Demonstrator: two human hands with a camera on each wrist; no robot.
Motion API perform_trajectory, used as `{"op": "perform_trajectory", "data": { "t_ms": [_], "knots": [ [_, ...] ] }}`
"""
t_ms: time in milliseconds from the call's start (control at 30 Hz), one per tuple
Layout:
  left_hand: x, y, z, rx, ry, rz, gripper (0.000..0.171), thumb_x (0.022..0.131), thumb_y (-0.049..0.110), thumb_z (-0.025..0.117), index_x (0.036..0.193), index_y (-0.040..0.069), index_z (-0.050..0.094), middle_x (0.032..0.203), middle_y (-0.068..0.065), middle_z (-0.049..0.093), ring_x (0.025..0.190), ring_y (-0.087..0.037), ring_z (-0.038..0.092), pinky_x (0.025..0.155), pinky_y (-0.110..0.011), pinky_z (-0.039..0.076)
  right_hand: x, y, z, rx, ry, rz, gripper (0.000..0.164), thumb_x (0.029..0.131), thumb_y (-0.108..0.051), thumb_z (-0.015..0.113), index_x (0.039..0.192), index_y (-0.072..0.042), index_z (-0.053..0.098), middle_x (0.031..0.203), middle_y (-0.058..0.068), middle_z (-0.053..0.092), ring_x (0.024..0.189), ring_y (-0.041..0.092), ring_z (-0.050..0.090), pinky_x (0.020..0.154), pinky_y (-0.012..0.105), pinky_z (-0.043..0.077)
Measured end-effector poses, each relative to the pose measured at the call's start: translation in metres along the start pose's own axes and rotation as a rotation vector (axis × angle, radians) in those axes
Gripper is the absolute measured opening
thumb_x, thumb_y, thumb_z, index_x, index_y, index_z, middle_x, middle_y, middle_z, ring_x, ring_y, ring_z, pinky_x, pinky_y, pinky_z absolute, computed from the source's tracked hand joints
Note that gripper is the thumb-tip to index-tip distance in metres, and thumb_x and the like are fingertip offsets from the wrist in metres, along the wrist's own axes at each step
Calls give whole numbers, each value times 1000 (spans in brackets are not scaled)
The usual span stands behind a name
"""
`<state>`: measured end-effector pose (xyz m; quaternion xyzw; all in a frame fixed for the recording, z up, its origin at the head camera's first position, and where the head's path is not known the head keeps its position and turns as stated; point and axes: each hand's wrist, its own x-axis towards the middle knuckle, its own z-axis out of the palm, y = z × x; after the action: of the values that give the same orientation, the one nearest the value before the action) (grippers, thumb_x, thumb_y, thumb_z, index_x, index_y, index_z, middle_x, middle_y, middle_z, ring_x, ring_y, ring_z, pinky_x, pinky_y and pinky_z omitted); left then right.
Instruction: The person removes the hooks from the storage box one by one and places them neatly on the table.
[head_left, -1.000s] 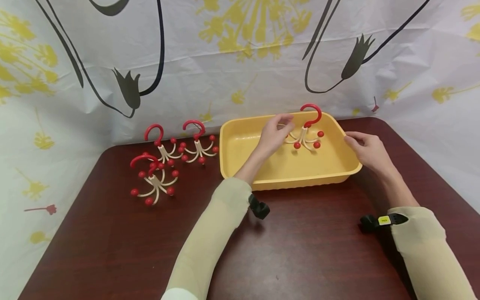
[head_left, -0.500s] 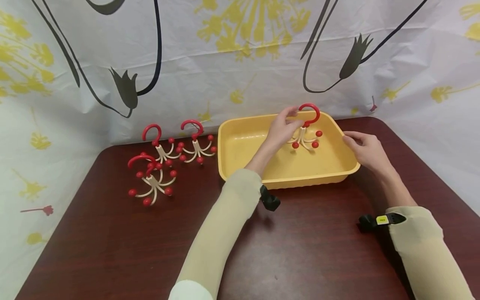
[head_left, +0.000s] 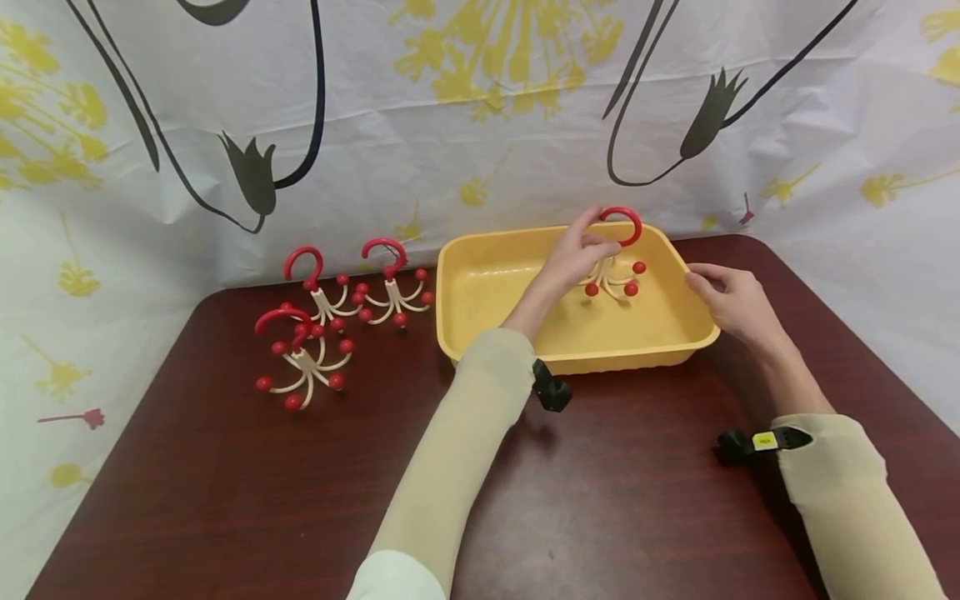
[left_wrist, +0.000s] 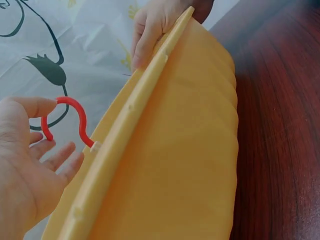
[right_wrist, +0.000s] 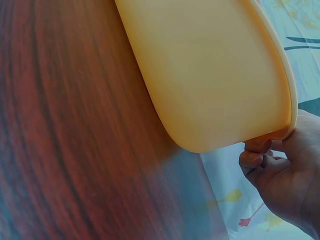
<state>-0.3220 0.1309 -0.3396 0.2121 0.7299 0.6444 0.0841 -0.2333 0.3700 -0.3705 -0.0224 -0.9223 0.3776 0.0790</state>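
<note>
A hanger with a red hook (head_left: 635,229) and curved cream arms tipped with red balls stands inside a yellow plastic tray (head_left: 585,363). My left hand (head_left: 568,260) reaches over the tray to this hanger. In the left wrist view, one digit touches the top of the red hook (left_wrist: 82,117), while the other fingers are spread loosely beside it. The tray wall hides the hanger's lower part there. At the tray's right end, my right hand (head_left: 738,307) grips the rim; the right wrist view shows curled fingers (right_wrist: 254,159) under the edge.
Three similar hangers stand on the dark wooden table left of the tray: a front one (head_left: 306,362), a back one (head_left: 322,304) and one nearest the tray (head_left: 393,292). A patterned white sheet (head_left: 480,158) hangs close behind.
My left hand has moved right and slightly up, from beside the hanger in the tray to its red hook. My right hand stays on the rim, and the hangers have not moved.
</note>
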Motion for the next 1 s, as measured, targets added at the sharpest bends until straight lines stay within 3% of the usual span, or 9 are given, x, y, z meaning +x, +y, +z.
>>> {"op": "perform_trajectory", "data": {
  "t_ms": [133, 333, 600, 700, 800, 1000],
  "knots": [
    [0, -2, 2, -38, 16, 44, 60, 96, 5, 67, 151, 5, 44, 145, -9, 53, 116, -18, 61, 86, -22, 52, 0, 2, 1, 3, 2, 4, 62, 105, -45, 48, 142, 4, 53, 127, 30, 60, 78, 1, 59, 64, 10, 49],
    [1, -2, 8, 14, 58, 87, 42, 100, 6, 63, 141, 1, 55, 126, -12, 66, 109, -17, 63, 87, -15, 50, 1, 2, 2, -3, 7, 4, 61, 105, -45, 48, 141, 4, 54, 126, 30, 60, 82, 8, 61, 64, 9, 48],
    [1, -1, 19, -133, 64, 63, 31, 100, 1, 61, 130, -6, 62, 114, -20, 68, 105, -39, 66, 89, -44, 56, 1, -1, 4, 1, 1, -6, 60, 105, -44, 49, 141, 4, 54, 127, 31, 60, 81, 4, 59, 64, 9, 48],
    [0, 0, 21, -164, 72, 62, 30, 99, 0, 63, 128, -9, 63, 110, -22, 69, 102, -42, 65, 88, -47, 56, 1, -2, 4, 0, 5, -16, 59, 105, -43, 50, 140, 4, 55, 125, 31, 61, 79, 4, 59, 64, 9, 48],
    [0, 1, 22, -151, 77, 60, 29, 98, 1, 63, 125, -10, 64, 102, -22, 69, 92, -37, 67, 85, -44, 57, 1, -3, 3, 1, 11, -22, 58, 105, -42, 50, 139, 5, 55, 124, 31, 62, 76, 1, 59, 63, 10, 48],
    [-5, 5, 22, -11, 101, 43, 21, 98, 13, 68, 114, -1, 73, 94, -9, 71, 73, -10, 61, 70, -20, 53, 1, 0, 1, 0, 16, -22, 59, 105, -43, 50, 140, 5, 54, 123, 31, 61, 73, -5, 56, 63, 10, 48]
  ]
}}
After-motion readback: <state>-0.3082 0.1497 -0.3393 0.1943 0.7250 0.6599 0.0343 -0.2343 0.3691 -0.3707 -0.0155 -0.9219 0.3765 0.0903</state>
